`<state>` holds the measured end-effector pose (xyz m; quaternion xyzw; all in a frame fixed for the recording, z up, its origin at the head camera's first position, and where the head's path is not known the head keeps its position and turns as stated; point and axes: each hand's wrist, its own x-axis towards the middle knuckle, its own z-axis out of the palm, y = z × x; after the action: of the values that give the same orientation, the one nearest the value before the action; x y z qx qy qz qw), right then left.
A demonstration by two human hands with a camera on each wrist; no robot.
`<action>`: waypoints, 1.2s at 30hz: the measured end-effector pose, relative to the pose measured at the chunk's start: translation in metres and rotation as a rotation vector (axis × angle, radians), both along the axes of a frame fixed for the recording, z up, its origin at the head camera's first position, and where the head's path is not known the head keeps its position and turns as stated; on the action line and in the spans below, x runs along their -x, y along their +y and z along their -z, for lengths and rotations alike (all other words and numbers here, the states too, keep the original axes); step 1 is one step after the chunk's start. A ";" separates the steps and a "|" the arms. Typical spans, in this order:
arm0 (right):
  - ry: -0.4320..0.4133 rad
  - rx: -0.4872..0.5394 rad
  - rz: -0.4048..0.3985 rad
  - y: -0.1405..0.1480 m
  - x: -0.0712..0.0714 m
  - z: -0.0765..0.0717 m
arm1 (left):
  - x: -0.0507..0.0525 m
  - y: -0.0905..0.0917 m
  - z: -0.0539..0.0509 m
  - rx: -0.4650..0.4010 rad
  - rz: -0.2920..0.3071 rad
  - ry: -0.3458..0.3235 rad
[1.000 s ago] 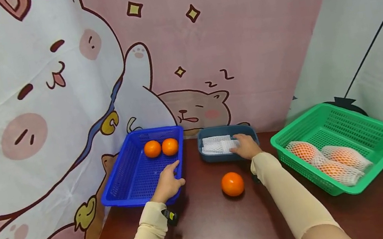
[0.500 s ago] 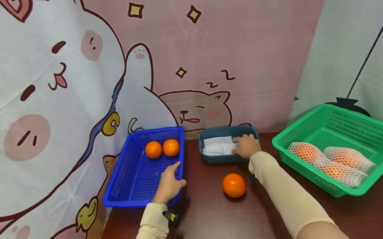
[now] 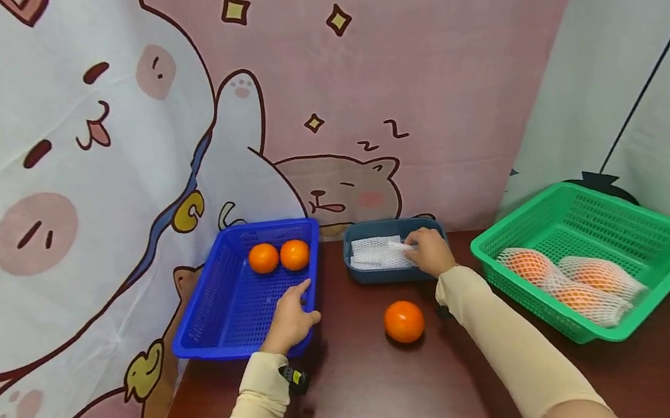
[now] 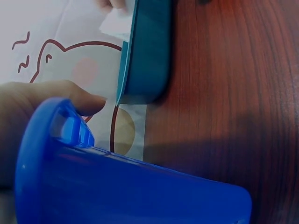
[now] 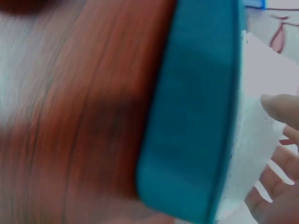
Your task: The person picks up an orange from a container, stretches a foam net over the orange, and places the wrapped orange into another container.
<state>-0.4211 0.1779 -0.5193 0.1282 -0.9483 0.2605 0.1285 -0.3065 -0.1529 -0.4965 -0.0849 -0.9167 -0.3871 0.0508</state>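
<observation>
In the head view, the left hand (image 3: pixel 289 320) rests at the right rim of the blue perforated basket (image 3: pixel 229 354), index finger straight and thumb spread wide from it; two oranges (image 3: pixel 279 256) sit side by side at that basket's far end; the right hand (image 3: pixel 430 252) reaches into the slate-blue box (image 3: pixel 387 276), thumb and fingertips narrowly pinching the edge of a white mesh sleeve (image 3: pixel 399 254), with more white mesh sleeves (image 3: pixel 373 246) lying flat beside it; a lone bare orange (image 3: pixel 404 321) stands on the dark red-brown table (image 3: pixel 390 403), nearer than the box; at right, the green perforated basket (image 3: pixel 609 218) holds three netted oranges (image 3: pixel 563 279).

In the left wrist view, the left thumb shows just past the blue rim; the hand's other fingers are hidden.

In the right wrist view, white mesh rises above the box's rim; the right thumb lies against its face, the other fingers behind.
</observation>
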 end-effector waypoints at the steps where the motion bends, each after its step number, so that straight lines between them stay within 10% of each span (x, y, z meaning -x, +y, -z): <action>1: 0.007 0.038 -0.009 -0.002 -0.002 -0.004 | 0.000 -0.001 -0.001 0.003 -0.003 0.000; 25: 0.302 0.336 -0.064 -0.001 -0.086 -0.060 | -0.006 0.005 -0.004 0.053 -0.022 0.016; 36: 0.271 0.345 -0.117 -0.007 -0.116 -0.040 | -0.022 0.046 -0.013 -0.014 0.031 0.334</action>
<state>-0.3055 0.1709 -0.4795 0.1928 -0.8548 0.4059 0.2596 -0.2848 -0.1067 -0.4837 -0.1617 -0.8913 -0.3749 0.1971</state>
